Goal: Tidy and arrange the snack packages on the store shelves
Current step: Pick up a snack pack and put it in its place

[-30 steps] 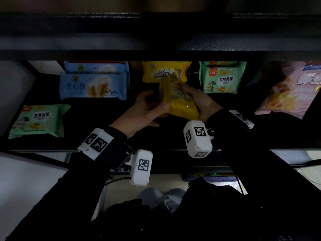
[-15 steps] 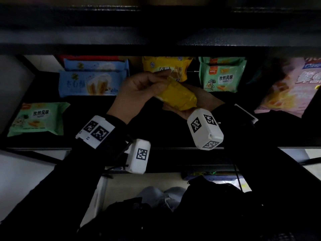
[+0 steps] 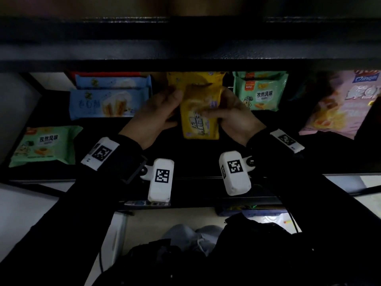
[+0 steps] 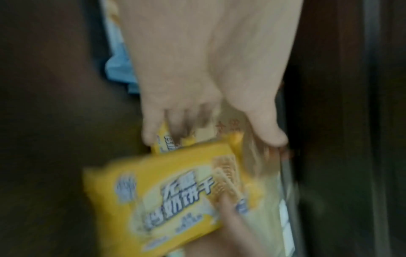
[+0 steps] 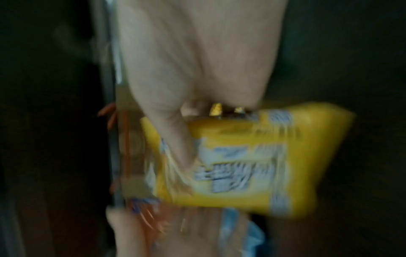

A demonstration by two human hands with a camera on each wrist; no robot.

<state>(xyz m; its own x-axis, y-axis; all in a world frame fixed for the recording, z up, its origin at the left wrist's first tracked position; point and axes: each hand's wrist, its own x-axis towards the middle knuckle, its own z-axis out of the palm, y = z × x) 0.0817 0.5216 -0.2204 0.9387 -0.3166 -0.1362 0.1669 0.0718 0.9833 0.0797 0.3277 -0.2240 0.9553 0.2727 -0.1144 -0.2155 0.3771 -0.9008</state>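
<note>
While the lower shelf (image 3: 206, 162) lies in deep shadow under a dark upper board, a yellow biscuit pack (image 3: 199, 118) is held between both hands near the middle of it, printed face up and its long side running front to back. The pack's left edge is gripped by the left hand (image 3: 153, 118), whose thumb lies near the upper corner. Its right edge is held by the right hand (image 3: 233, 116), with the thumb laid across the printed front, as is seen more plainly in the right wrist view (image 5: 241, 161), though that picture is blurred. Whether the pack rests on the shelf or is lifted clear of it cannot be told.

Just behind the held pack, a second yellow pack (image 3: 193, 80) is seen at the back of the shelf. To its left two blue wafer packs (image 3: 107, 104) are stacked one behind the other, and to its right a green pack (image 3: 260, 91) is stood at the back. Another green pack (image 3: 46, 144) is laid flat near the front left corner, well apart from the hands. A large pink bag (image 3: 342, 104) is leaned at the far right. White tagged blocks are worn on both dark sleeves.
</note>
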